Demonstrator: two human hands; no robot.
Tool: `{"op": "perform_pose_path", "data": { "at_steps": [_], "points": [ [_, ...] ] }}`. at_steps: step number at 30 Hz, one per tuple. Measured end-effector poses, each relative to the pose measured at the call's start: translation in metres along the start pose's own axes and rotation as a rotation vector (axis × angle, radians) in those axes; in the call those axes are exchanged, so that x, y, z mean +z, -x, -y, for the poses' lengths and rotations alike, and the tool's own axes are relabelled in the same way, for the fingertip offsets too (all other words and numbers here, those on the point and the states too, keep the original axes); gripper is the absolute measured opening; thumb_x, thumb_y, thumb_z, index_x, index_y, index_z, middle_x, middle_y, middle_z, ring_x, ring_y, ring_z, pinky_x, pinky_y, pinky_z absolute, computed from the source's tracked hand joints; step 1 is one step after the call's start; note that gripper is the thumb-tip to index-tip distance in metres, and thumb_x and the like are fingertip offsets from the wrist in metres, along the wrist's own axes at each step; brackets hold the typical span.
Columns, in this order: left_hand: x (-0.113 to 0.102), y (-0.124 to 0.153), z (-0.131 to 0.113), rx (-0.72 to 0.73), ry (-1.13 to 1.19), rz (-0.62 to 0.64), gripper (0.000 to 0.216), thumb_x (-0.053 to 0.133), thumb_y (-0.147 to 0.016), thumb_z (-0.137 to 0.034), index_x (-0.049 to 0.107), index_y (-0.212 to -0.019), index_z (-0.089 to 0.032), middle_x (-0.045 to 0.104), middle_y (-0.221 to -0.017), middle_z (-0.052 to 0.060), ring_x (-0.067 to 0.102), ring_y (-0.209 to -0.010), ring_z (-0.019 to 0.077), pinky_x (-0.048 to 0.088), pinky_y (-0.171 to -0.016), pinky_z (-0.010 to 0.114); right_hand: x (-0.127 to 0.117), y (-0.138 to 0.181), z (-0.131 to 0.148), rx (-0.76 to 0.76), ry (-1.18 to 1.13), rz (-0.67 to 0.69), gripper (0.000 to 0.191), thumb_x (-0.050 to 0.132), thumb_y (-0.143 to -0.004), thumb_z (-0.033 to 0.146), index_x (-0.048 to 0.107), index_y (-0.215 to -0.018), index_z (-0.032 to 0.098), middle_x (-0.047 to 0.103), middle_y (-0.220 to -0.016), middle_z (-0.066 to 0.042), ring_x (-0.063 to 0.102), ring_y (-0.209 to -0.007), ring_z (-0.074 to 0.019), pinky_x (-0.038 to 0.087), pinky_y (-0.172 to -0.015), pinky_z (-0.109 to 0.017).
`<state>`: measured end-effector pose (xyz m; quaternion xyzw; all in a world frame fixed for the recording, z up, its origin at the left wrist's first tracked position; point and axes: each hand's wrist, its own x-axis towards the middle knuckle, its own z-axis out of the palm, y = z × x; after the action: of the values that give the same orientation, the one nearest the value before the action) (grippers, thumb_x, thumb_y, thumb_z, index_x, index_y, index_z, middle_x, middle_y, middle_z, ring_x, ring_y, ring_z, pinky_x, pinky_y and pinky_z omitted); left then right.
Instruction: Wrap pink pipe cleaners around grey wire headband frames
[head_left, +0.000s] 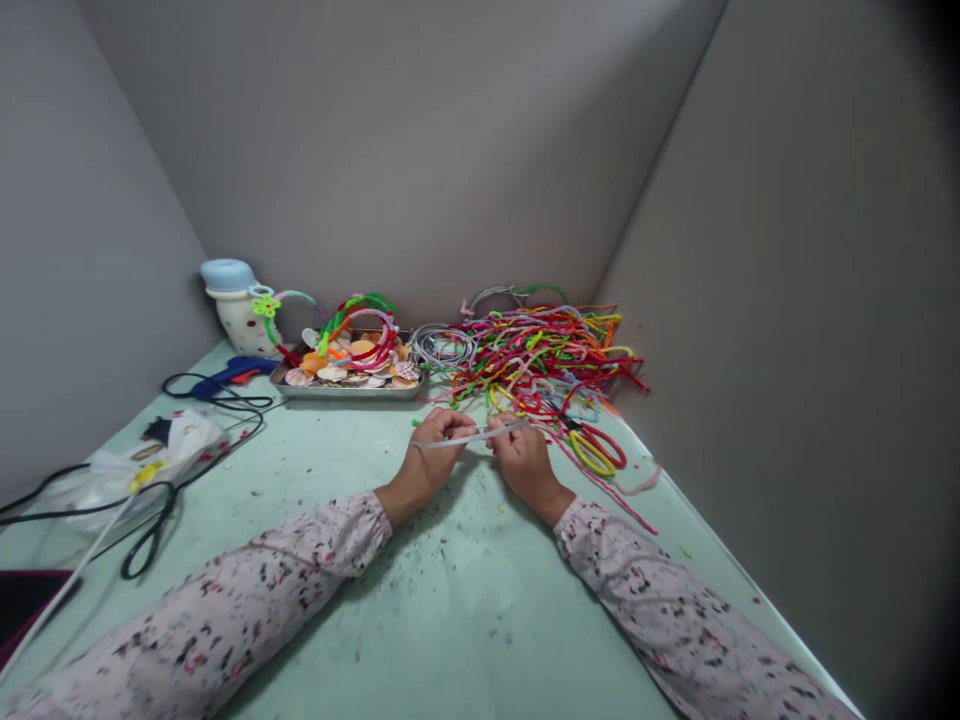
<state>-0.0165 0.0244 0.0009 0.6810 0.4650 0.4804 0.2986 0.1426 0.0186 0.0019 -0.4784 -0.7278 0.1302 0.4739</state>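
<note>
Both of my hands rest on the pale green table [465, 620] and hold one thin grey pipe cleaner [471, 437] stretched level between them. My left hand [433, 448] is closed on its left end. My right hand [525, 455] pinches its right end. A big heap of pipe cleaners in many colours [547, 355] lies just behind my right hand. Yellow and red loops [596, 450] lie on the table at the right of that hand.
A metal tray [349, 390] of shells and bent pipe cleaners stands at the back. Left of it are a white jar with a blue lid [236, 305], a blue glue gun [232, 373], black cables [150, 530] and a plastic bag [135, 465]. Grey walls close in three sides.
</note>
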Motion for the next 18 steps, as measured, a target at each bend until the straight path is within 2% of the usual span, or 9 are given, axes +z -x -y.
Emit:
{"op": "perform_pose_path", "data": {
  "at_steps": [8, 18],
  "points": [
    [-0.0027, 0.0001, -0.0064, 0.005, -0.046, 0.046, 0.016, 0.054, -0.083, -0.030, 0.063, -0.081, -0.016, 0.060, -0.081, 0.003, 0.055, -0.079, 0.0168, 0.042, -0.071, 0.027, -0.0005, -0.0013, -0.0001, -0.023, 0.031, 0.039, 0.031, 0.037, -0.092, 0.027, 0.052, -0.066, 0.019, 0.058, -0.063, -0.002, 0.054, -0.064, -0.0159, 0.037, -0.064, -0.026],
    [-0.0020, 0.0003, -0.0026, 0.008, -0.092, 0.068, 0.016, 0.049, -0.083, -0.026, 0.061, -0.077, -0.016, 0.059, -0.078, 0.003, 0.053, -0.077, 0.0168, 0.041, -0.070, 0.028, -0.0012, -0.0013, 0.0024, 0.006, -0.027, 0.069, 0.032, 0.039, -0.092, 0.028, 0.051, -0.064, 0.020, 0.058, -0.062, -0.001, 0.055, -0.062, -0.0149, 0.039, -0.063, -0.025]
  ]
}}
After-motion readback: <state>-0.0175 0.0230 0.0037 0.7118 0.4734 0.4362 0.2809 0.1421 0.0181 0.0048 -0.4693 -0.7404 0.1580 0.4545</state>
